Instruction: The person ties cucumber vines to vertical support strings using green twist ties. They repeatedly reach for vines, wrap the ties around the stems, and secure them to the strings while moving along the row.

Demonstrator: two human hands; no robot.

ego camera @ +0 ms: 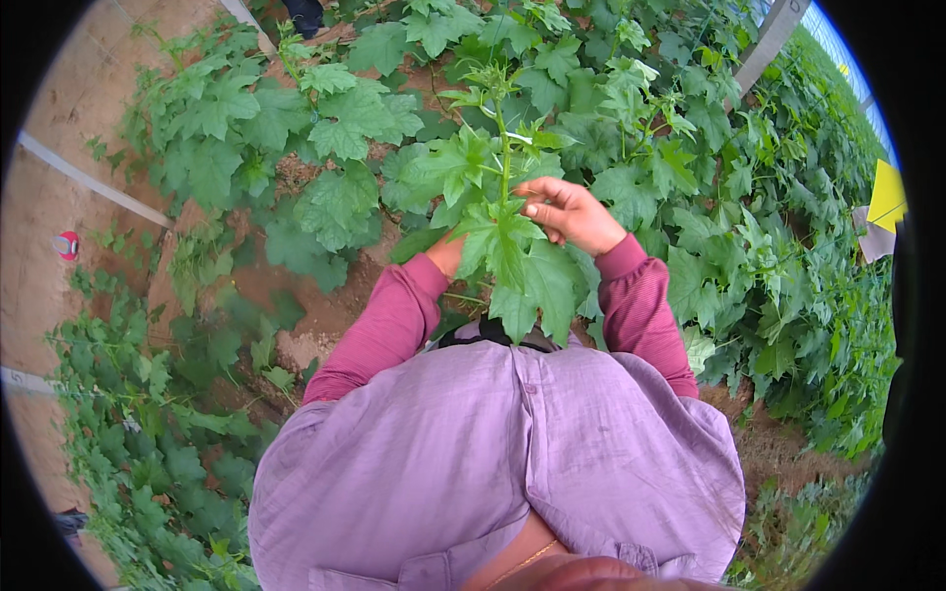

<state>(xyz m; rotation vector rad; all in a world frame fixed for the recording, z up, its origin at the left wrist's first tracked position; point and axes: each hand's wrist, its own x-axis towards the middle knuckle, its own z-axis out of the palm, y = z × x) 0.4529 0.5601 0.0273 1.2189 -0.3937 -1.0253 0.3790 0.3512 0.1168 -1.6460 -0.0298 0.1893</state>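
Note:
An upright green vine stem (pixel 505 159) with lobed, gourd-like leaves rises in front of me, topped by a cluster of buds (pixel 494 80). My right hand (pixel 565 210) is just right of this stem, fingers curled and thumb close to the forefinger. A thin tendril seems to lie at its fingertips; whether it is pinched is unclear. My left hand (pixel 448 255) reaches in from the left, its fingers hidden behind a broad leaf (pixel 502 240). A small white strip (pixel 519 138) shows against the upper stem. Larger leaves (pixel 539 284) hang between my forearms.
Dense vines (pixel 768 295) stand on the right, and more plants (pixel 340 122) grow at left. A grey post (pixel 768 44) rises at upper right near a yellow card (pixel 887 196). Pale bars (pixel 96 179) cross the sandy path (pixel 44 295), where a red object (pixel 66 245) lies. A dark shoe or trouser leg (pixel 304 16) shows at top.

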